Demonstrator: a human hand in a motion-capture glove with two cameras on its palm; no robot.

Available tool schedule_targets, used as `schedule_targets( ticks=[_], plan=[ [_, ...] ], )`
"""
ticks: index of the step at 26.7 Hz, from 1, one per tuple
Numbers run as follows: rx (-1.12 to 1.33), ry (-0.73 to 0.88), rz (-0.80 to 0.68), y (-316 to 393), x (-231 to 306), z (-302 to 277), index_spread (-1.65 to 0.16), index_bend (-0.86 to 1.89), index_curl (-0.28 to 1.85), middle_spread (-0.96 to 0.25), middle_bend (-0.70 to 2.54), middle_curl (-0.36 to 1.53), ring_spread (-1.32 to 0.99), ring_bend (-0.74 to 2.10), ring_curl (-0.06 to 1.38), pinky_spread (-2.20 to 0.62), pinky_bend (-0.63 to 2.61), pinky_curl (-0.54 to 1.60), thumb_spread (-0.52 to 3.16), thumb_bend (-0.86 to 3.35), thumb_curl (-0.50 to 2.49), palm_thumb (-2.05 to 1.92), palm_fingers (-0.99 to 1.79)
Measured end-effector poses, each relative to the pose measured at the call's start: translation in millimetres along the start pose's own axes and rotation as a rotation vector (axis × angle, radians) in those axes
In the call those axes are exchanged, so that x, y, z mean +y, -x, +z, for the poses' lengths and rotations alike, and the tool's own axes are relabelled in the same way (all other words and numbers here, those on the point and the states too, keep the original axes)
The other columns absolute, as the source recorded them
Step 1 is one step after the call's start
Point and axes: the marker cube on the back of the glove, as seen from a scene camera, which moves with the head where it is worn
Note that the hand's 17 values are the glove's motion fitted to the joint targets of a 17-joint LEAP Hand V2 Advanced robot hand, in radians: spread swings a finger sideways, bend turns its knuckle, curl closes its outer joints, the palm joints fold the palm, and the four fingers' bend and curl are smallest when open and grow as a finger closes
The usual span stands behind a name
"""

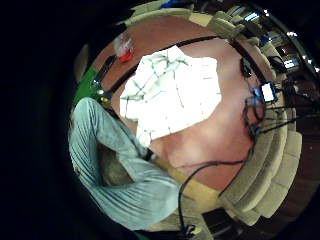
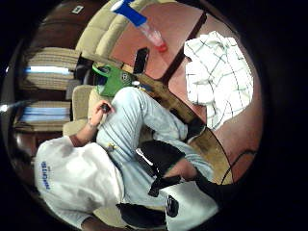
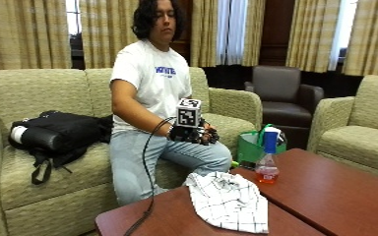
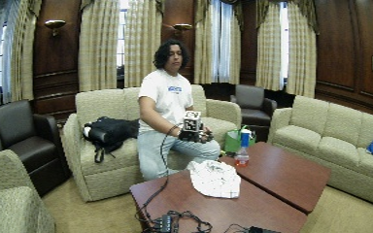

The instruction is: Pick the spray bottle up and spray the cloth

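Observation:
In the outside view a spray bottle [image 3: 267, 162] with a blue head and reddish liquid stands upright on the brown table [image 3: 346, 196], at the edge nearest the person. A white checked cloth [image 3: 232, 200] lies crumpled on the table just in front of the bottle. My gloved right hand [image 3: 192, 134] hovers above the person's lap, short of the table and apart from both things. Its fingers are relaxed and hold nothing. Both palm views look down on the cloth [image 1: 172, 92] [image 2: 219, 72] and the bottle [image 1: 124, 47] [image 2: 144, 24] from a distance.
A green bag [image 3: 251, 147] stands on the floor between the sofa and the table, behind the bottle. A black backpack [image 3: 58, 132] lies on the sofa. A black cable [image 3: 146, 211] runs over the table's near corner. A dark phone [image 2: 141, 58] lies beside the bottle.

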Motion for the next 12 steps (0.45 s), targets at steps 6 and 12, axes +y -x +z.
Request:
schedule_targets(
  ticks=[6,12],
  plan=[
    [0.165,0.016,-0.103,17.2,44.1,19.3,-0.48,0.14,0.26,-0.19,0.24,0.35,-0.26,0.34,0.3,0.09,0.33,0.33,0.85,-0.04,0.35,0.41,0.24],
    [0.198,0.012,-0.116,14.6,52.6,23.3,-0.48,0.14,0.25,-0.19,0.23,0.34,-0.26,0.33,0.3,0.09,0.32,0.33,0.86,-0.04,0.35,0.41,0.24]
  ],
)
